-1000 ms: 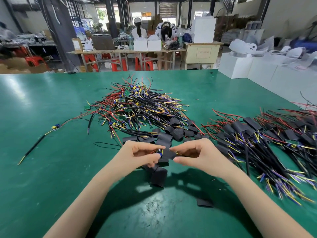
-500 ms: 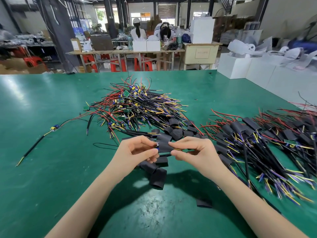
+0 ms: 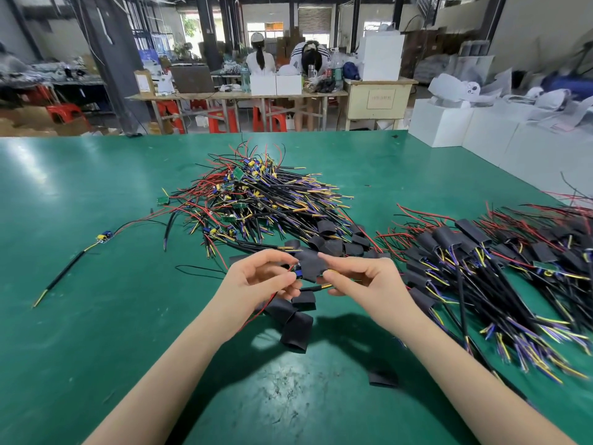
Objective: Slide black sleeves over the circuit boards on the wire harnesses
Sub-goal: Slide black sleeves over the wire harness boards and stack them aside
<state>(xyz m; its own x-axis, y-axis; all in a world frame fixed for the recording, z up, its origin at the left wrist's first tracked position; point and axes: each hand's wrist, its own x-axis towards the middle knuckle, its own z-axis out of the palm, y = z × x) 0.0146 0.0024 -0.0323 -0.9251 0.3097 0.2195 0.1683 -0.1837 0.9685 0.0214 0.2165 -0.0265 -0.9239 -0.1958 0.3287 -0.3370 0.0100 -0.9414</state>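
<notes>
In the head view the left hand (image 3: 256, 284) pinches the circuit board (image 3: 298, 273) end of a wire harness while the right hand (image 3: 359, 281) fingers (image 3: 330, 260) pinch a black sleeve (image 3: 313, 263) at the board, above the green tabletop (image 3: 96, 316). The step looks like threading the board into the sleeve; next the soft, flattened matte tube likely needs sliding left over the stiff little board, keeping its mouth open

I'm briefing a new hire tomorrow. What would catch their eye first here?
The two hands, left hand and right hand, pinching a black sleeve mid-table. Behind them lies a tangle of bare harnesses; at right, a pile of sleeved ones.
</notes>
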